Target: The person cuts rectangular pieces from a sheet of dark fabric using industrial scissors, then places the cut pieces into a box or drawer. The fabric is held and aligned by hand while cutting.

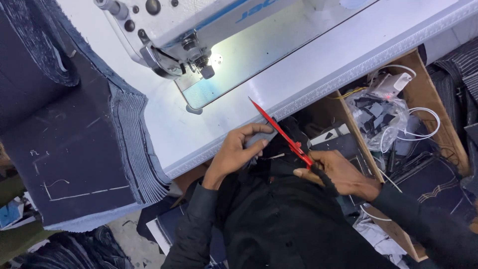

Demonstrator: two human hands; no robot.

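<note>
Nearest the camera, dark cloth (279, 219) lies bunched in the person's lap, just under the edge of the worktop (318, 65). The two hands are apart, each on its own thing. The right hand (338, 174) is closed around the handles of red scissors (281, 132), whose thin blades slant up and left, the tip reaching over the worktop's patterned edge. The left hand (239, 152) pinches a fold of the cloth against that edge, fingers curled, touching the blades' near side; whether the blades are biting the cloth cannot be told. To the right, a wooden box (428, 99) open at the top holds a clear bag of dark scraps (378, 117) and white cable (423, 124). On the left, a thick stack of dark denim pieces (84, 154) with chalk lines on the top piece rests partly on the worktop, its layered edges fanned out. Farthest off, a white sewing machine (189, 25) stands on the worktop, its needle area lit brightly, well apart from both hands.
</note>
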